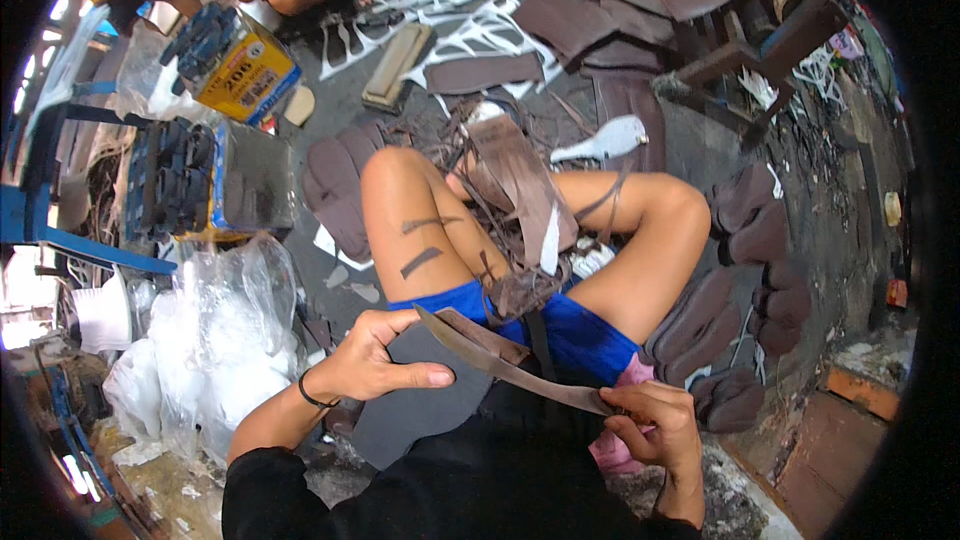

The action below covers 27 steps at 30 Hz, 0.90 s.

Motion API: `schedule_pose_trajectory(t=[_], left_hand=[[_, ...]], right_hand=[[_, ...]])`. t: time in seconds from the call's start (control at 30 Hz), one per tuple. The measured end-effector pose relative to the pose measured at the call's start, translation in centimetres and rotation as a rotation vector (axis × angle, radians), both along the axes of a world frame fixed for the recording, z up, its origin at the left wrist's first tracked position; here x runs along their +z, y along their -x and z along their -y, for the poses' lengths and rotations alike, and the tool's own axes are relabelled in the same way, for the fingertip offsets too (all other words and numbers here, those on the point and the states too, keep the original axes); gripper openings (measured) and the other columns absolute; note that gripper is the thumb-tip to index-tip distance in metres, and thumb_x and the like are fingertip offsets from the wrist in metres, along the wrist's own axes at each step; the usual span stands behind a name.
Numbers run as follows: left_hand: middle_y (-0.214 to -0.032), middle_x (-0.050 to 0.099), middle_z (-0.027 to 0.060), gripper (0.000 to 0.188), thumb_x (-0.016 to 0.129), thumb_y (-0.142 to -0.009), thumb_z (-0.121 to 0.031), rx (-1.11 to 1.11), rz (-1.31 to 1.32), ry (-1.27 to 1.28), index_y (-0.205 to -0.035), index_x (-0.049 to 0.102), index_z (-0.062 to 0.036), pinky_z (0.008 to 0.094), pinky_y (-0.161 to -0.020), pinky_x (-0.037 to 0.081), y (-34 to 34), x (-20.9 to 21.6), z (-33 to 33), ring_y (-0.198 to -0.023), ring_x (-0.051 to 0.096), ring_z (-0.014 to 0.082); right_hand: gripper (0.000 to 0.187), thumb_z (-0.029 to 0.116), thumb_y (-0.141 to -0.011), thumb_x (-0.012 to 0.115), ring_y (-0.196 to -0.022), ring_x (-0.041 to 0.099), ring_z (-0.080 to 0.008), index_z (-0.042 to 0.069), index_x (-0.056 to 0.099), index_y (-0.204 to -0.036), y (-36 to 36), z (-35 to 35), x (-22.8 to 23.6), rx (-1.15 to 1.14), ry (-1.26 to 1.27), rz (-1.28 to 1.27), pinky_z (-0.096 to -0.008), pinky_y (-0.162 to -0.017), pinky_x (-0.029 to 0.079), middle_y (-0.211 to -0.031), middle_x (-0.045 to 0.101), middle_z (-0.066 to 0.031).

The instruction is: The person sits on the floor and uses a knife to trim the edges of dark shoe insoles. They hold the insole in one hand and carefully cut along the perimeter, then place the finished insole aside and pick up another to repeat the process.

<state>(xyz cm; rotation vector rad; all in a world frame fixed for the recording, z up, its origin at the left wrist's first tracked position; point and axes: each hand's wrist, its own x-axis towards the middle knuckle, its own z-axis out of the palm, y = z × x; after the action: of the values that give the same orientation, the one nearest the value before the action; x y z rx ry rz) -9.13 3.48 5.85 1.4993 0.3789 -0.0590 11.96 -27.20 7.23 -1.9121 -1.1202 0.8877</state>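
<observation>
Across a workshop floor (700, 155) scattered with brown sheets (565, 25), right fingers (645, 399) pinch a curved brown strip (545, 389) (blade or offcut, hard to tell) while left fingers (425, 375) clamp a grey sole-shaped sheet (430, 410) above the lap. A loosened left thumb could let it slip. Both elbows bend, forearms angled inward.

A: Class of site?

B: Workshop, small and cluttered. Evidence: brown sole-shaped pieces (692, 325) stacked in several piles on the grey floor (695, 150); brown sheets (565, 25) heaped at the far side.

A: Further indications?

B: White sheet offcuts (470, 0), shapes cut out, leaving a web. Dark debris (830, 190) strewn along the right. Yellow-and-blue carton (245, 70), dark pieces (205, 35) piled on top.
</observation>
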Motion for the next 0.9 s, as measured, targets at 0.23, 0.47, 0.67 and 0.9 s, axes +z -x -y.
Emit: schedule_pose_trajectory(t=[0.23, 0.47, 0.67, 0.9], left_hand=[[-0.105, 0.072, 0.0065, 0.036, 0.082, -0.085, -0.020, -0.152, -0.006, 0.096, -0.114, 0.071, -0.0018, 0.0307, -0.087, 0.048, -0.2, -0.3, 3.3, -0.096, 0.064, 0.0139], [-0.095, 0.072, 0.0071, 0.043, 0.085, -0.082, -0.025, -0.333, -0.107, 0.061, -0.112, 0.071, 0.0017, 0.0288, -0.073, 0.051, -1.0, -0.1, 3.8, -0.083, 0.065, 0.0127], [-0.090, 0.073, 0.0054, 0.043, 0.085, -0.082, -0.033, -0.300, -0.007, -0.017, -0.108, 0.071, -0.0012, 0.0279, -0.074, 0.052, -1.6, -0.8, 4.6, -0.082, 0.066, 0.0104], [-0.071, 0.060, 0.0046, 0.028, 0.041, -0.108, -0.024, 0.072, 1.087, 0.814, -0.088, 0.052, -0.0076, 0.0292, -0.058, 0.048, -6.8, -2.9, -7.8, -0.063, 0.061, 0.0162]], right_hand=[[0.029, 0.012, -0.082, 0.081, -0.074, 0.071, -0.0242, 0.004, 0.075, -0.108, 1.0, -0.3, 1.4, 0.012, 0.062, -0.120, -0.0340, -0.063, 0.057, -0.091, 0.074, -0.0136], [0.029, 0.011, -0.085, 0.076, -0.069, 0.070, -0.0187, 0.003, 0.073, -0.113, 1.9, -2.9, 1.8, 0.048, 0.043, -0.180, -0.0272, -0.061, 0.053, -0.088, 0.073, -0.0132], [0.030, 0.019, -0.093, 0.070, -0.067, 0.064, -0.0147, 0.004, 0.070, -0.119, 2.0, -6.1, -0.7, 0.095, -0.050, -0.288, -0.0277, -0.059, 0.050, -0.087, 0.073, -0.0122], [0.033, 0.013, -0.096, 0.066, -0.057, 0.051, -0.0015, 0.002, 0.062, -0.127, 2.9, -9.8, -5.0, -0.275, -0.080, -0.841, -0.0180, -0.051, 0.043, -0.094, 0.074, -0.0067]])
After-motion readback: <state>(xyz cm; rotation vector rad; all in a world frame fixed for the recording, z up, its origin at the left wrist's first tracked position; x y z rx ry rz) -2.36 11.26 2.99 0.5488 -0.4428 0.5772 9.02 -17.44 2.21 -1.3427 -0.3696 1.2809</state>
